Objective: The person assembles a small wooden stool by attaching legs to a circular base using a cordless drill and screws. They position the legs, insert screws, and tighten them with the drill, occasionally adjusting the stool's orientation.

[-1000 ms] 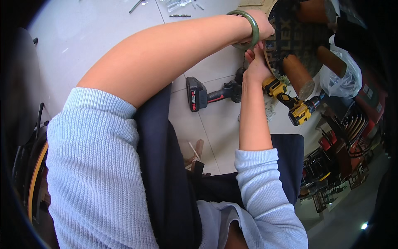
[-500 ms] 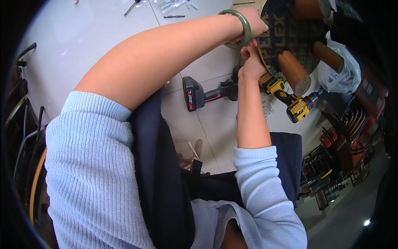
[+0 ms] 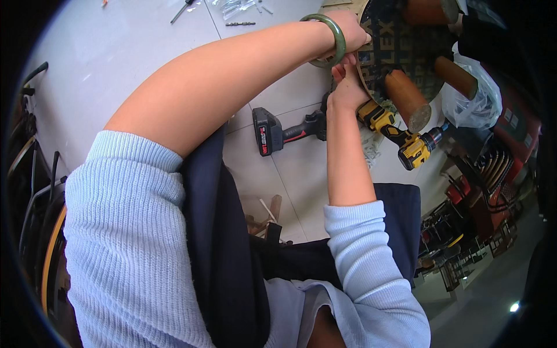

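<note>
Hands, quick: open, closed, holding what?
Left hand: at the edge of the round board; grip can't be told.
Right hand: same edge, fingers partly curled; grip can't be told.

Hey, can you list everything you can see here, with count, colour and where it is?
Round board: one, dark, patterned, upper right
Wooden legs: three visible, brown, on the board
Drill: one, yellow and black, below the board
Cordless tool: one, black and red, centre
Plastic bag: one, whitish, right of the board
Bit: one, dark, floor, top
Clear packets: count unclear, top
Chairs: several, mixed colours, right
Tiled floor: one, pale
Bracelet: one, green, left wrist
Sleeves: two, light blue, lower half
Left hand: one, bare, board's edge
Right hand: one, bare, board's edge
</note>
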`<state>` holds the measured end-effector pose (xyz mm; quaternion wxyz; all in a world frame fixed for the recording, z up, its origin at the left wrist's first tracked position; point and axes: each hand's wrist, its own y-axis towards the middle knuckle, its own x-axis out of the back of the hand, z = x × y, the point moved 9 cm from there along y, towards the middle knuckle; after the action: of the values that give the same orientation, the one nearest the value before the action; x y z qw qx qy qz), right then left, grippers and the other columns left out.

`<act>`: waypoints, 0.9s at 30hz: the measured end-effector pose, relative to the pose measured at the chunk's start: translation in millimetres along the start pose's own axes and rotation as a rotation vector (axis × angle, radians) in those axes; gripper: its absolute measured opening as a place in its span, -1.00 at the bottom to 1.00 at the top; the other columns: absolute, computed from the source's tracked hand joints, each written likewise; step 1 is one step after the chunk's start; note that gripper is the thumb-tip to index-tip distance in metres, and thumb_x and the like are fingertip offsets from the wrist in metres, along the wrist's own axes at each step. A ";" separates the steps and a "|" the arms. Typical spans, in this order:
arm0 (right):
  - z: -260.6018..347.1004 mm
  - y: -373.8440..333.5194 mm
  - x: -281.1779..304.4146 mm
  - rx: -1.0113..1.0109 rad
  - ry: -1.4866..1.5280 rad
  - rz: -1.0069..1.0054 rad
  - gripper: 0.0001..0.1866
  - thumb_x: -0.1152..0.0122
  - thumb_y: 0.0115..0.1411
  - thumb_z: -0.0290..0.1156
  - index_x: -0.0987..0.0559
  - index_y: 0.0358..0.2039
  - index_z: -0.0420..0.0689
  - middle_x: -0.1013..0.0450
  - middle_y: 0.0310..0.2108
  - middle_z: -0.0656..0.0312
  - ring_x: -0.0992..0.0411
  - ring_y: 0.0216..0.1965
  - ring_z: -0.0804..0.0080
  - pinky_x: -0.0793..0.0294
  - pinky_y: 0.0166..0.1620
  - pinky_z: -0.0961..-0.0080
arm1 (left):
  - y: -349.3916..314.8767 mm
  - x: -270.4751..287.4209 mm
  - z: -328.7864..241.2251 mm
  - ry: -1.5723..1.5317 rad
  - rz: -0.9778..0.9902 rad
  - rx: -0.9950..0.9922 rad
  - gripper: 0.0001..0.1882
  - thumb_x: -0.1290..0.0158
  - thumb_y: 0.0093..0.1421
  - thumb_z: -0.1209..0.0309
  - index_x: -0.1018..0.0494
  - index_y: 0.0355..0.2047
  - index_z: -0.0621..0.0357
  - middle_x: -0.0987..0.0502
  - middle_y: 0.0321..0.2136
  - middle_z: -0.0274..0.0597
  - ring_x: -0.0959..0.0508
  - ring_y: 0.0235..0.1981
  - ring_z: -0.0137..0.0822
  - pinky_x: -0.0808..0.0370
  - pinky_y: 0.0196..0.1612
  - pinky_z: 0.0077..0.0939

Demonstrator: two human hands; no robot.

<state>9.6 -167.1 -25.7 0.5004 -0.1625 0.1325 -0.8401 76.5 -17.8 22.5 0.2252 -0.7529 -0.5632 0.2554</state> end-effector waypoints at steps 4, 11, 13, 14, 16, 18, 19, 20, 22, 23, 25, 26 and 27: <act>-5.9 4.5 -2.0 -0.017 0.085 -0.056 -0.79 -0.29 0.11 -0.52 -0.51 -0.23 -0.17 -0.49 -0.31 0.30 -0.42 -0.45 0.62 -0.45 -0.44 0.73 | -1.5 0.0 -0.1 0.003 0.006 0.003 -0.76 0.03 0.29 0.34 -0.37 -0.26 0.34 -0.56 -0.56 -0.04 -0.61 -0.63 -0.33 -0.60 -0.55 -0.55; 5.9 -9.7 0.3 0.008 -0.066 0.110 -0.74 -0.28 0.15 -0.39 -0.57 -0.13 -0.07 -0.53 -0.27 0.38 -0.43 -0.42 0.64 -0.40 -0.38 0.74 | 0.9 -1.0 6.1 -0.009 -0.031 -0.011 -0.70 -0.01 0.27 0.26 -0.42 -0.22 0.32 -0.58 -0.53 -0.09 -0.60 -0.62 -0.38 -0.59 -0.53 -0.56; 14.3 -19.9 3.3 0.031 -0.105 0.211 -0.66 -0.32 0.13 -0.35 -0.56 -0.07 -0.07 -0.52 -0.29 0.38 -0.45 -0.46 0.61 -0.40 -0.46 0.75 | 2.1 -2.5 11.2 -0.056 -0.007 -0.041 -0.66 -0.02 0.27 0.21 -0.44 -0.20 0.30 -0.58 -0.51 -0.11 -0.61 -0.59 -0.41 -0.59 -0.51 -0.57; 17.4 -24.3 6.6 0.009 0.034 0.256 -0.62 -0.35 0.11 -0.37 -0.48 -0.11 -0.23 -0.47 -0.25 0.24 -0.46 -0.43 0.51 -0.51 -0.37 0.63 | 1.8 -4.5 12.3 -0.093 0.017 -0.079 -0.64 -0.02 0.26 0.19 -0.44 -0.19 0.30 -0.59 -0.50 -0.12 -0.61 -0.57 -0.42 -0.60 -0.49 -0.58; 11.8 -31.4 13.4 -0.142 0.310 0.305 -0.45 -0.37 0.08 -0.20 -0.41 0.01 -0.19 -0.44 -0.10 0.22 -0.46 -0.20 0.40 -0.49 -0.12 0.47 | 2.2 -10.6 16.5 -0.116 0.058 -0.105 -0.63 0.02 0.28 0.17 -0.47 -0.18 0.29 -0.60 -0.47 -0.14 -0.61 -0.52 -0.45 -0.59 -0.46 -0.60; 12.6 -27.5 14.9 -0.218 0.570 0.331 -0.24 -0.30 0.01 0.02 -0.31 0.12 -0.18 -0.29 0.11 0.21 -0.24 0.15 0.26 -0.32 0.17 0.32 | 6.4 -13.8 16.3 -0.042 0.056 -0.100 -0.65 0.04 0.30 0.20 -0.47 -0.18 0.30 -0.60 -0.46 -0.12 -0.61 -0.55 -0.44 -0.59 -0.47 -0.60; 14.3 -24.7 12.9 -0.198 0.592 0.363 -0.22 -0.30 0.00 0.03 -0.31 0.12 -0.18 -0.29 0.10 0.19 -0.24 0.14 0.25 -0.32 0.18 0.32 | 7.6 -14.3 16.8 -0.036 0.044 -0.091 -0.65 0.06 0.31 0.22 -0.47 -0.19 0.32 -0.60 -0.47 -0.10 -0.60 -0.58 -0.43 -0.59 -0.48 -0.59; 15.8 -21.0 13.3 -0.173 0.615 0.367 -0.20 -0.30 -0.02 0.04 -0.30 0.12 -0.19 -0.30 0.10 0.18 -0.25 0.14 0.24 -0.31 0.20 0.32 | 8.6 -15.2 16.1 -0.017 0.030 -0.089 -0.64 0.06 0.31 0.22 -0.46 -0.19 0.34 -0.60 -0.48 -0.10 -0.60 -0.58 -0.43 -0.59 -0.48 -0.59; 16.1 -17.9 14.7 -0.146 0.591 0.373 -0.24 -0.29 0.04 -0.01 -0.31 0.13 -0.23 -0.31 0.10 0.11 -0.25 0.15 0.21 -0.29 0.20 0.30 | 9.7 -14.0 13.4 0.031 0.001 -0.086 -0.63 0.06 0.31 0.22 -0.46 -0.20 0.36 -0.61 -0.49 -0.08 -0.60 -0.60 -0.42 -0.59 -0.49 -0.59; 14.5 -16.9 17.4 -0.149 0.576 0.345 -0.27 -0.28 0.07 -0.04 -0.31 0.13 -0.24 -0.32 0.10 0.08 -0.26 0.15 0.19 -0.28 0.20 0.29 | 9.4 -13.8 11.4 0.043 0.006 -0.097 -0.63 0.07 0.30 0.23 -0.46 -0.22 0.38 -0.61 -0.51 -0.07 -0.61 -0.60 -0.41 -0.60 -0.48 -0.57; 16.9 -18.2 17.8 -0.109 0.474 0.368 -0.30 -0.24 0.13 -0.02 -0.31 0.12 -0.24 -0.32 0.08 0.10 -0.28 0.11 0.24 -0.30 0.18 0.35 | 8.1 -13.8 9.5 0.059 0.009 -0.103 -0.64 0.08 0.31 0.24 -0.45 -0.23 0.38 -0.61 -0.51 -0.07 -0.61 -0.60 -0.40 -0.60 -0.48 -0.57; 18.0 -18.6 18.8 -0.092 0.429 0.363 -0.32 -0.21 0.16 0.00 -0.30 0.12 -0.24 -0.31 0.07 0.11 -0.29 0.09 0.26 -0.31 0.17 0.39 | 7.7 -14.0 8.8 0.069 0.015 -0.105 -0.65 0.08 0.31 0.24 -0.45 -0.23 0.37 -0.61 -0.51 -0.07 -0.61 -0.60 -0.40 -0.60 -0.48 -0.57; 17.6 -18.3 20.0 -0.096 0.422 0.343 -0.34 -0.20 0.18 -0.01 -0.31 0.11 -0.24 -0.33 0.06 0.11 -0.31 0.08 0.26 -0.31 0.17 0.39 | 7.4 -13.6 7.7 0.078 0.011 -0.112 -0.65 0.09 0.31 0.25 -0.45 -0.23 0.37 -0.61 -0.50 -0.06 -0.61 -0.60 -0.39 -0.60 -0.48 -0.57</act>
<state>-6.8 -177.4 0.2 0.5885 0.0174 0.2989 -0.7510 73.8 -32.4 13.8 0.2030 -0.7768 -0.5633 0.1951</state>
